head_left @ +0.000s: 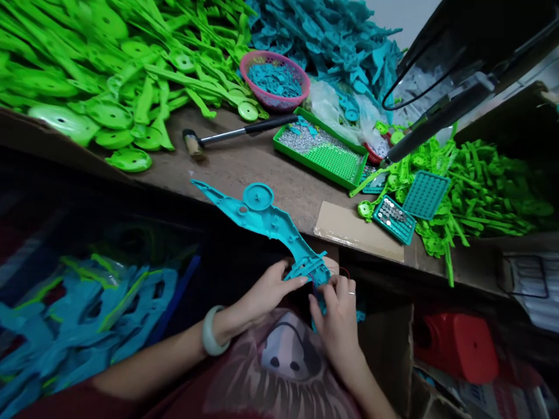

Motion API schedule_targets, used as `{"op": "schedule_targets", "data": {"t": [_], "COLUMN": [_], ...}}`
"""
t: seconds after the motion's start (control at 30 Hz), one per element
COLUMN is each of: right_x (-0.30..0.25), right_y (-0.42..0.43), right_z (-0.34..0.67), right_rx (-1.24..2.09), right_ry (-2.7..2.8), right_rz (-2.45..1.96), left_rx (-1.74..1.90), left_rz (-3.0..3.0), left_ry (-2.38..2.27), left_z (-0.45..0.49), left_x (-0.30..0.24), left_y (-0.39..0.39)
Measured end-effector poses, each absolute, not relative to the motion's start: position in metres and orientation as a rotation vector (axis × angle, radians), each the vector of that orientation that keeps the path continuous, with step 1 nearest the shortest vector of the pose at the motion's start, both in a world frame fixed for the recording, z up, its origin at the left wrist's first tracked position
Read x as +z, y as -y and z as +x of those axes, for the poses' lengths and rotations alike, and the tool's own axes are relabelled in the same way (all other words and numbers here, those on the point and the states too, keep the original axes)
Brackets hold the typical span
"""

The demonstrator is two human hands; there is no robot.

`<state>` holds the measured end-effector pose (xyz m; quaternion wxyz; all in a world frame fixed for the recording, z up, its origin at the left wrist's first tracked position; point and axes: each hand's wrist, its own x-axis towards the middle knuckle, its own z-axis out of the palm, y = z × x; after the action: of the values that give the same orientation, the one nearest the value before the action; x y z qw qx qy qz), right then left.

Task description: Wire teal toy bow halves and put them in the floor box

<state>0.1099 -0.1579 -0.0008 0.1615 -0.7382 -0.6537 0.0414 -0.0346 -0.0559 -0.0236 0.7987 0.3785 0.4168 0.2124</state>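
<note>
A long teal plastic shell with a round hub points up and left over the bench edge. My left hand grips its lower end from the left, fingers closed around it. At the same lower end my right hand pinches the shell, with thin red and blue wires showing between its fingers. I wear a pale bangle on the left wrist and a ring on the right hand.
The wooden bench bears heaps of green parts and teal parts, a pink basket, a hammer, a green tray of screws, small teal trays and cardboard. A bag of teal shells lies lower left.
</note>
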Motion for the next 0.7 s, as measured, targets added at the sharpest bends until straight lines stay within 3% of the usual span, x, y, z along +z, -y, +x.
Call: {"op": "schedule_targets", "data": {"t": [0.53,0.7], "right_x": [-0.004,-0.006], "right_y": [0.147,0.144], "right_z": [0.118,0.121], "right_rx": [0.424,0.298], "right_ry": [1.635,1.685], "right_rz": [-1.866,-1.927], "left_rx": [0.434,0.402], "left_rz": [0.631,0.631], "left_ry": [-0.832,-0.841], "left_z": [-0.028,-0.027], "left_x": [-0.027,-0.028], "left_y": [0.052,0.051]}}
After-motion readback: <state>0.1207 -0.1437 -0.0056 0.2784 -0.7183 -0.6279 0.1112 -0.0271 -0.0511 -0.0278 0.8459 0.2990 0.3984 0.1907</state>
